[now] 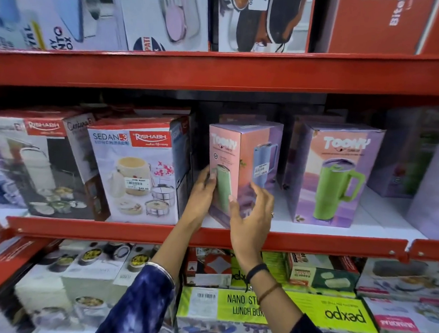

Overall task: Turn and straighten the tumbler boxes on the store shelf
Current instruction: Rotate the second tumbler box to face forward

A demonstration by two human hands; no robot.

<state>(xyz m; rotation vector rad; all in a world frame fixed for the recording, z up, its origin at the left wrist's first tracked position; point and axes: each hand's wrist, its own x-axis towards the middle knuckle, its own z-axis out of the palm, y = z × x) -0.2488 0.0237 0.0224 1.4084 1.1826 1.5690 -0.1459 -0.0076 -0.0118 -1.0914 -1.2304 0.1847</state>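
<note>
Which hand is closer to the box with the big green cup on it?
The right hand. It reaches up at the turned box just left of the green cup box. The left hand is farther, on that turned box's far left side.

Red metal store shelving (pixel 218 72), stocked tiers

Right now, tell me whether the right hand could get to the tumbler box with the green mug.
Probably yes. The right hand is open beside the turned tumbler box, and bare white shelf lies between it and the box with the green mug; nothing blocks that side.
</note>
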